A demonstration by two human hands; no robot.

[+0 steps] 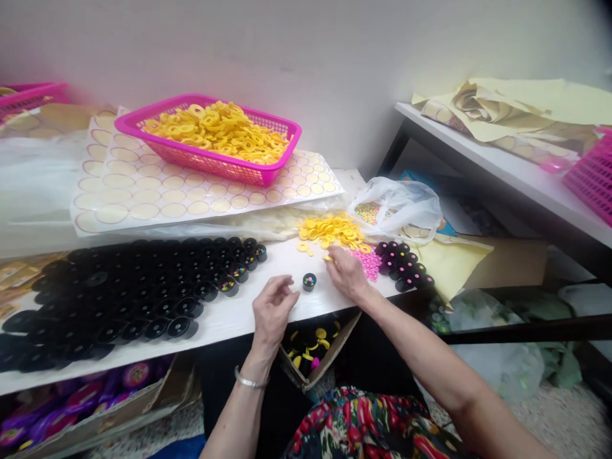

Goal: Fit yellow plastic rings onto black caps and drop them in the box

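Observation:
My left hand [272, 306] hovers with loosely curled fingers just left of a small black cup [309, 281] holding coloured beads, and it holds nothing. My right hand [345, 271] rests on the white table [229, 319], its fingertips pinching a yellow ring [327, 257] at the edge of a loose pile of yellow rings [332, 231]. A patch of pink pieces [369, 262] lies right beside that hand. Rows of black cups [134, 287] cover the table to the left.
A pink basket [143, 122] full of yellow rings sits on sticker sheets [143, 191] at the back. More black caps [404, 262] and a plastic bag [396, 204] lie to the right. A cardboard box [315, 366] sits under the table edge. A side shelf [502, 166] holds paper.

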